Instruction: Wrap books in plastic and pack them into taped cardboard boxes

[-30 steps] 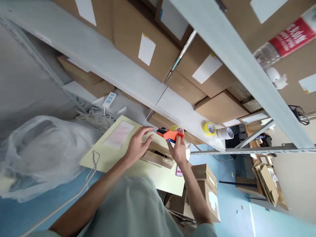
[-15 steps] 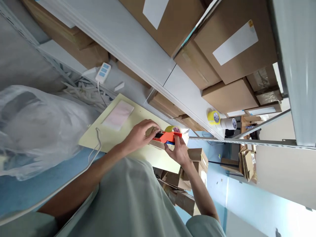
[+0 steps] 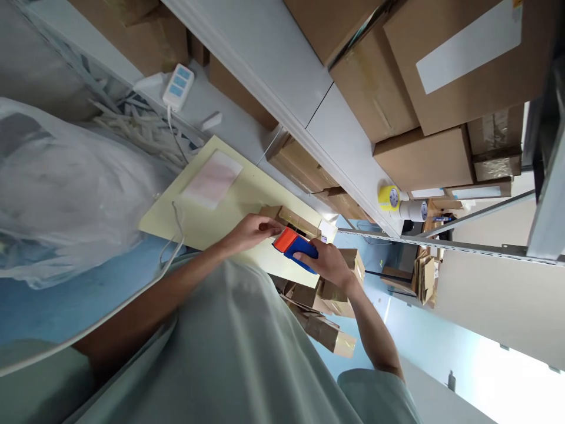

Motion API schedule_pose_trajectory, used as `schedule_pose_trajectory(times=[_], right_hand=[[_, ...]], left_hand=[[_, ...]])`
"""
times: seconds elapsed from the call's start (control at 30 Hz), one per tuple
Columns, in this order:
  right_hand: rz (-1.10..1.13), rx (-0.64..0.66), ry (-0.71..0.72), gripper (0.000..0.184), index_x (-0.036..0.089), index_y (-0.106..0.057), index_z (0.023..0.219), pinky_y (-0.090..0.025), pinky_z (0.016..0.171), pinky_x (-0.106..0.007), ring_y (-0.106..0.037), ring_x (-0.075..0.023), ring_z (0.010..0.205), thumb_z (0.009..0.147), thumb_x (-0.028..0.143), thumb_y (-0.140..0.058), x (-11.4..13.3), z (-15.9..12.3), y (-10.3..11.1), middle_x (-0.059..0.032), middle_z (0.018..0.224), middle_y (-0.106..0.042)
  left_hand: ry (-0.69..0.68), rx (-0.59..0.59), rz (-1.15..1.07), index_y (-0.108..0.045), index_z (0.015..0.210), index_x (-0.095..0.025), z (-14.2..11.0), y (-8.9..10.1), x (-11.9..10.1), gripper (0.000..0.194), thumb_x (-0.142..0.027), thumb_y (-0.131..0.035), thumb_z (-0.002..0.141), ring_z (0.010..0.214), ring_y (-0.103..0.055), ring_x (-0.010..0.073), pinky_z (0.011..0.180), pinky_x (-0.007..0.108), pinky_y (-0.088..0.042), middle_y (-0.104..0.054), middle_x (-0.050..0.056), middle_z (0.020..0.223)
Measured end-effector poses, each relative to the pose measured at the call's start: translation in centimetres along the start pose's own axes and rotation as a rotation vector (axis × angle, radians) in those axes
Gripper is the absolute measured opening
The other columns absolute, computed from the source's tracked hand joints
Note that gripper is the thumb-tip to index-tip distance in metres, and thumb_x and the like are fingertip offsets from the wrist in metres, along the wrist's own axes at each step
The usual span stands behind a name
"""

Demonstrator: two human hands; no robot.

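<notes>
My right hand (image 3: 329, 262) grips a red-and-blue tape dispenser (image 3: 301, 250) by its blue body, with the red end facing left. Close to that red end is my left hand (image 3: 253, 231), its thumb and fingers pinched together. What they hold, if anything, is too small to make out. Just beyond both hands, a small cardboard box (image 3: 302, 222) lies on the pale yellow board (image 3: 229, 212), partly hidden by the left fingers and the dispenser.
A pinkish-white sheet (image 3: 214, 178) lies on the board's left part. A white cable (image 3: 132, 312) crosses on the left beside a large plastic bag (image 3: 79, 206). Shelves with cartons (image 3: 424, 159) rise beyond, holding tape rolls (image 3: 388, 198). More boxes (image 3: 326, 330) stand below right.
The tape dispenser has turned in my right hand, so its blue body now shows instead of mostly orange-red. The small box behind shows more. The camera view has shifted slightly.
</notes>
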State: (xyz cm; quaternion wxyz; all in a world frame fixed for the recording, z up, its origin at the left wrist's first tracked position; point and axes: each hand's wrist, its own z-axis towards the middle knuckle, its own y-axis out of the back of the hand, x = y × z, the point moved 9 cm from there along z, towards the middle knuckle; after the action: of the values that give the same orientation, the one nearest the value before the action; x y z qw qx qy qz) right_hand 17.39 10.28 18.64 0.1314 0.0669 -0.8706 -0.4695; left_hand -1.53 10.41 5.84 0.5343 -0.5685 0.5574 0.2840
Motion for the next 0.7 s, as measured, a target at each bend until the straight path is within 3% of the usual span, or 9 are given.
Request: schedule_pose_trajectory(times=[0.1, 0.2, 0.3, 0.43, 0.57, 0.7], right_hand=[[-0.051, 0.073, -0.027, 0.056, 0.025, -0.075, 0.092, -0.043, 0.065, -0.032, -0.072, -0.0252, 0.070, 0.094, 0.081, -0.075, -0.8, -0.8, 0.8, -0.0034, 0.076, -0.075], [-0.003, 0.181, -0.119, 0.058, 0.025, -0.072, 0.084, -0.043, 0.060, -0.032, -0.072, -0.0243, 0.065, 0.093, 0.082, -0.073, -2.4, -1.9, 2.7, -0.0042, 0.074, -0.076], [0.130, 0.253, -0.215, 0.061, 0.024, -0.071, 0.086, -0.045, 0.054, -0.030, -0.072, -0.0221, 0.061, 0.092, 0.085, -0.071, -2.7, -2.5, 5.1, -0.0038, 0.074, -0.078], [0.196, 0.218, -0.231, 0.064, 0.023, -0.068, 0.085, -0.046, 0.051, -0.028, -0.070, -0.0191, 0.058, 0.089, 0.088, -0.070, -0.3, -1.5, 7.9, -0.0024, 0.071, -0.075], [0.097, 0.122, -0.176, 0.068, 0.024, -0.064, 0.076, -0.045, 0.052, -0.028, -0.069, -0.0198, 0.061, 0.089, 0.091, -0.065, 2.1, 0.5, 9.1, -0.0034, 0.068, -0.072], [0.016, 0.104, -0.141, 0.071, 0.024, -0.063, 0.074, -0.045, 0.057, -0.029, -0.070, -0.0220, 0.068, 0.093, 0.092, -0.057, 2.9, 2.2, 8.8, -0.0050, 0.068, -0.071]], left_hand=[[0.056, -0.115, 0.022, -0.087, 0.101, -0.020, -0.6, 1.9, 2.7, 0.060, -0.075, -0.081, 0.078, 0.087, -0.078, 0.0265, 0.067, 0.030, -0.060, -0.085, 0.008, 0.095], [0.076, -0.295, 0.081, -0.087, 0.104, -0.018, -1.0, 6.1, 4.4, 0.061, -0.073, -0.081, 0.078, 0.081, -0.075, 0.0227, 0.061, 0.025, -0.054, -0.085, 0.008, 0.093], [0.119, -0.316, 0.096, -0.088, 0.103, -0.017, -0.1, 8.1, 5.8, 0.059, -0.070, -0.083, 0.077, 0.074, -0.071, 0.0211, 0.058, 0.025, -0.050, -0.083, 0.007, 0.087], [0.104, -0.305, 0.024, -0.085, 0.113, -0.016, 2.4, 7.6, 6.8, 0.062, -0.065, -0.085, 0.076, 0.069, -0.068, 0.0191, 0.058, 0.026, -0.049, -0.082, 0.006, 0.087], [0.164, -0.344, -0.079, -0.068, 0.148, -0.012, 4.7, 6.7, 9.4, 0.092, -0.054, -0.093, 0.070, 0.062, -0.063, 0.0165, 0.058, 0.027, -0.048, -0.082, 0.006, 0.085], [0.218, -0.378, -0.094, -0.067, 0.146, -0.008, 5.8, 6.0, 12.5, 0.091, -0.050, -0.093, 0.070, 0.067, -0.068, 0.0210, 0.061, 0.030, -0.050, -0.080, 0.007, 0.084]])
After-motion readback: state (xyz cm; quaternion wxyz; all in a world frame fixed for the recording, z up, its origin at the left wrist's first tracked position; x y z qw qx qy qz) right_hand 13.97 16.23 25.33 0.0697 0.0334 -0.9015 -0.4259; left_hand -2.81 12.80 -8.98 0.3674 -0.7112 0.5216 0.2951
